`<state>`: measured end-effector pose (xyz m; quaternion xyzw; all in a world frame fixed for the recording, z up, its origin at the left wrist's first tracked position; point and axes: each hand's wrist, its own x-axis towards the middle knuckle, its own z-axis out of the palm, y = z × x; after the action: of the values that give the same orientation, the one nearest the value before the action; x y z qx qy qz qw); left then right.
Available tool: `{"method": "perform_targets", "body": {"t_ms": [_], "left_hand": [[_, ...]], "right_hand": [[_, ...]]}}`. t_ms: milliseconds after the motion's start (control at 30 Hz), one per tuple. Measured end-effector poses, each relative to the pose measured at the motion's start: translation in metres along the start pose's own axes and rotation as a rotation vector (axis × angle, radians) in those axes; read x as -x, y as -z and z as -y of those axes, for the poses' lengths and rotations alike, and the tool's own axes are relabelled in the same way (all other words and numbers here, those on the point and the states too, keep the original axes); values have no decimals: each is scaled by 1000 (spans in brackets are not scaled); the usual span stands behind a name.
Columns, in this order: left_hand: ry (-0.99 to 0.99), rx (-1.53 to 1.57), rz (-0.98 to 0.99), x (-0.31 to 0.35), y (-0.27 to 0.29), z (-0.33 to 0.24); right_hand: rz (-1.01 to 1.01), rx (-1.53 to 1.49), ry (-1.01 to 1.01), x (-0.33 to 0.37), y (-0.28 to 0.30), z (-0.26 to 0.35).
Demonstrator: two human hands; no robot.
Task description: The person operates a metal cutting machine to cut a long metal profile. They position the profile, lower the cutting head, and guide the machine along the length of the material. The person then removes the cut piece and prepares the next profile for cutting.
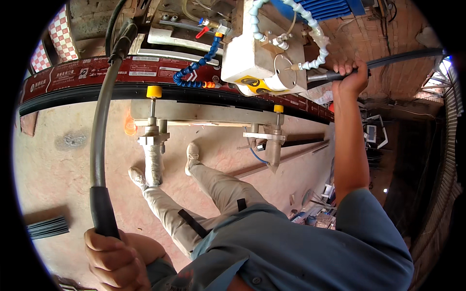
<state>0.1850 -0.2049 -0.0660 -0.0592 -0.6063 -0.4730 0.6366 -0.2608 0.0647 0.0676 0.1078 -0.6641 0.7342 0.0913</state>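
Note:
My left hand (116, 259) is closed round the black grip of a long, curved metal lever (99, 131) at lower left. Out at upper right, my right hand (350, 77) wraps round the black grip of a short handle (323, 76). That handle meets a white machine head (252, 53), which carries a yellow and black label. A long profile (141, 69), with dark red printed film and black edges, lies across the machine below the head. Two pneumatic clamps stand at its near side, a left clamp (152, 131) and a right clamp (275, 138), each with a yellow tip.
A blue segmented hose (201, 63) with an orange nozzle hangs over the profile, and a white segmented hose (318, 41) loops beside the head. Dark strips (47, 227) lie on the floor at left. Long bars (291, 155) rest on the floor behind the right clamp.

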Motion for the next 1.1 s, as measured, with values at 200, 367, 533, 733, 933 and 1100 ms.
{"method": "perform_targets", "body": {"t_ms": [200,367,533,733,933,1100], "left_hand": [[-5,41,49,-2,2,-1],[-9,76,28,-4,1,-1],[-5,60,13,-2,-2,0],[33,16,20,1,3,-3],[-22,55,2,7,2,1],[-65,108,46,22,9,12]], "right_hand": [[-108,-1,-12,7,-26,0],[-113,8,15,-7,-23,-3],[-118,17,67,-5,-13,-9],[-155,10,62,-15,3,-12],[-111,66,66,-5,-8,-8],[-56,21,89,-17,7,-12]]}}
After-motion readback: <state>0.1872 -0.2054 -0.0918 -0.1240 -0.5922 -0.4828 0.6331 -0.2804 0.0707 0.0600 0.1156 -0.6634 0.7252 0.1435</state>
